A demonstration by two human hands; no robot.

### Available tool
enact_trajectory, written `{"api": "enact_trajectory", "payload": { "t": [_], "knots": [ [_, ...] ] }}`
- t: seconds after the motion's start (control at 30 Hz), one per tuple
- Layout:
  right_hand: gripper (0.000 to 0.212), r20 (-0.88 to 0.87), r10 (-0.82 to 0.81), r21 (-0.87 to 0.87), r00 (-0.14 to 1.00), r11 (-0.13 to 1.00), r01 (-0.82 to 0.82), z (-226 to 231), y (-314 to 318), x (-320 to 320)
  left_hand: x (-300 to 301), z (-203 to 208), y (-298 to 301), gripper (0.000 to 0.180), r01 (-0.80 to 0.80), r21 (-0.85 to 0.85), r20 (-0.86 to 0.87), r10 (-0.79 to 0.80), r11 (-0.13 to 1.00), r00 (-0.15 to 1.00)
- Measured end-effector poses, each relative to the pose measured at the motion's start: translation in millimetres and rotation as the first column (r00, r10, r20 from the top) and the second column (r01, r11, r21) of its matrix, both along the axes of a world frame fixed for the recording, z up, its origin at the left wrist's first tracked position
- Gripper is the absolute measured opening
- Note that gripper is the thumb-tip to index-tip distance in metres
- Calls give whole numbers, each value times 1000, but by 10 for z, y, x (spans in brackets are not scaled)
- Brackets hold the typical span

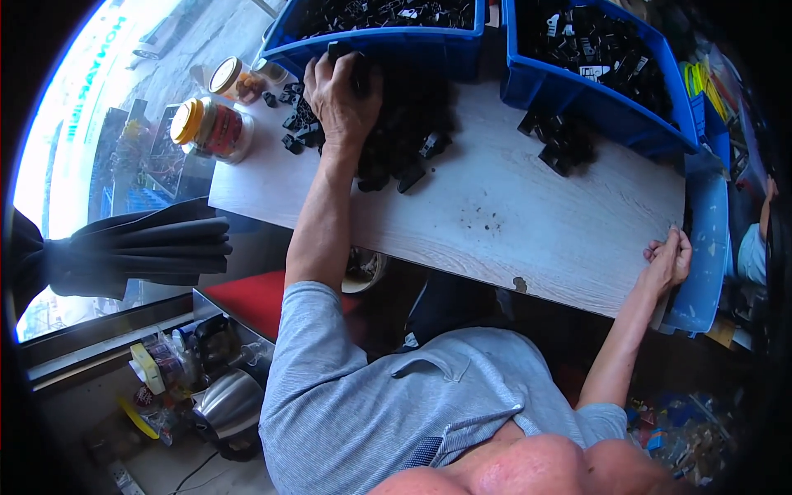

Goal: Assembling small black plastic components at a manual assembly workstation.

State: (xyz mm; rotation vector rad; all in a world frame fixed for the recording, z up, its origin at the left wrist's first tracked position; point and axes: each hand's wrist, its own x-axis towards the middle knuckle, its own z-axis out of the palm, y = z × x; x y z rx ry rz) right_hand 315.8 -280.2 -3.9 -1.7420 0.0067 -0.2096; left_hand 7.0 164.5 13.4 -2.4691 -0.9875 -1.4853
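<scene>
My left hand [338, 107] reaches to the far side of the pale wooden tabletop [536, 206], its fingers curled round a black plastic part [360, 76]. Under and beside it spreads a dark heap of black plastic parts [408, 136], most of it in shadow. The front wall of a blue bin [396, 49] full of similar pieces stands just beyond. At the table's right edge, my right hand [670, 260] has its fingers bent together beside a light-blue bin [703, 239]. Whatever those fingers may hold is too small to make out.
Another blue bin [590, 91] of black parts stands at the far right, with a smaller group of parts [561, 144] before it. A yellow-lidded jar [216, 132] and a second jar [238, 81] sit at the left. A bucket [363, 276] shows below the table's near edge.
</scene>
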Motion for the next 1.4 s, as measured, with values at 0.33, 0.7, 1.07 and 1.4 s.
{"api": "enact_trajectory", "payload": {
  "t": [0.33, 0.7, 1.07, 1.4],
  "knots": [
    [24, -22, 23, 7, 999, 1000, -23, -93, -101, 147, -33, 31, 11, 38, -36, -17, 4, 36, 999, 999],
    [21, -3, -4, -15, 1000, 1000, 4, -88, -91, 136, -34, 136, -33, 32, 105, -2, 9, -105, 994, 994],
    [19, 5, 18, 18, 1000, 1000, -18, 63, 65, -59, 39, 352, -428, 34, 198, -93, 64, -193, 976, 979],
    [21, -13, 28, -74, 1000, 997, -28, 63, 66, -34, 241, -57, -1728, 37, 364, -336, -297, -465, 869, 834]
  ]
}}
